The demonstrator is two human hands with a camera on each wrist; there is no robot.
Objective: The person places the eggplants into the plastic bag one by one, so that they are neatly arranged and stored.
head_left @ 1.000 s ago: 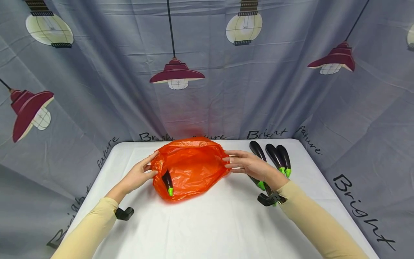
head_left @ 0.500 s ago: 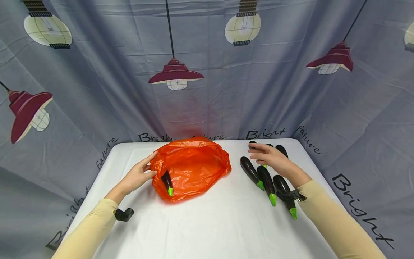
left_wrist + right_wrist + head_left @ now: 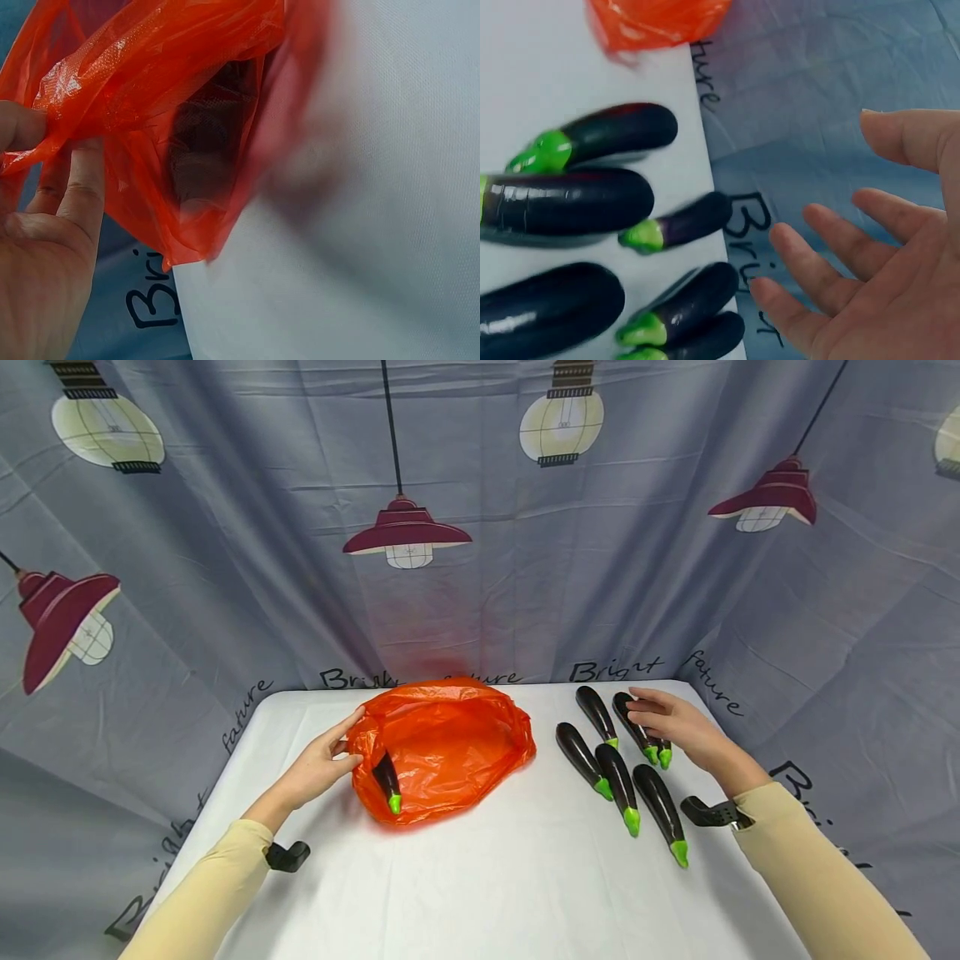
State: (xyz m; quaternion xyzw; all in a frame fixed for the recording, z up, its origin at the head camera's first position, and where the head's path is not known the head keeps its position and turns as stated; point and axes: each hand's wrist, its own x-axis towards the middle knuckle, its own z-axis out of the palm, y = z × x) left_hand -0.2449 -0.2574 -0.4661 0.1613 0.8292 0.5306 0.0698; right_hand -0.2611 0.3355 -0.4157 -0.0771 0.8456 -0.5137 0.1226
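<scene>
An orange plastic bag lies on the table with its mouth spread wide. One dark eggplant with a green stem shows at the bag's left side. My left hand pinches the bag's left edge; in the left wrist view, fingers and thumb hold the thin film. Over the far right of the table my right hand hovers, fingers spread and holding nothing. It partly covers a pair of eggplants at the back. In the right wrist view the palm is bare.
Several more eggplants lie on the right of the white table, among them a left one, a middle one and a front one. Behind the table hangs a grey curtain printed with lamps.
My right hand has left the bag's right edge and moved right, over the eggplants at the back. The left hand and the bag have stayed nearly still.
</scene>
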